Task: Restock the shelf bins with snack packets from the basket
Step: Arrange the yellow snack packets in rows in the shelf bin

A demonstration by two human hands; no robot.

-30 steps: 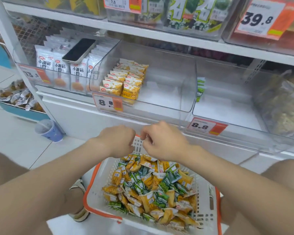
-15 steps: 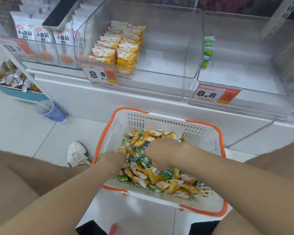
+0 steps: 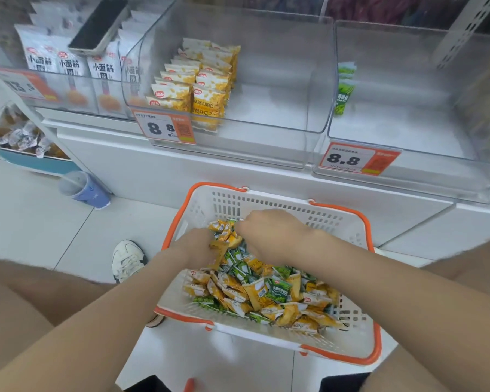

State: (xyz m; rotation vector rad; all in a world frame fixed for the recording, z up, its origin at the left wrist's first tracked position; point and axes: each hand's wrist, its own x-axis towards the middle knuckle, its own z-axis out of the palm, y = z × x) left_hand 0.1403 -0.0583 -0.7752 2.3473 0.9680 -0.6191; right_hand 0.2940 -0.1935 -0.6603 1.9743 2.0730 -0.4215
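**Yellow packets gathered in the basket below the bins**

Nearest the camera, a white slotted plastic basket with an orange rim [image 3: 269,339] is set on the pale tiled floor. It is filled with a loose heap of small yellow and green snack packets [image 3: 260,292]. At its far end both hands are lowered into the heap. A bunch of yellow packets [image 3: 222,239] is clutched in the curled fingers of the left hand [image 3: 194,251]. The right hand [image 3: 272,236] is bent knuckles-up with its fingertips brought against the top of that bunch. Whether anything is pinched there cannot be told.

A white lace-up shoe [image 3: 128,260] is seen just left of the basket, and a blue paper cup [image 3: 84,189] stands farther back by the shelf base.

On the white shelf above, a clear plastic middle bin [image 3: 266,142] is stocked along its left side with two rows of upright yellow packets [image 3: 194,83]. A clear right-hand bin [image 3: 408,108] holds a few green packets [image 3: 344,87] stood against its left wall. To the far left, a black phone [image 3: 99,25] is laid on white packets [image 3: 68,66].
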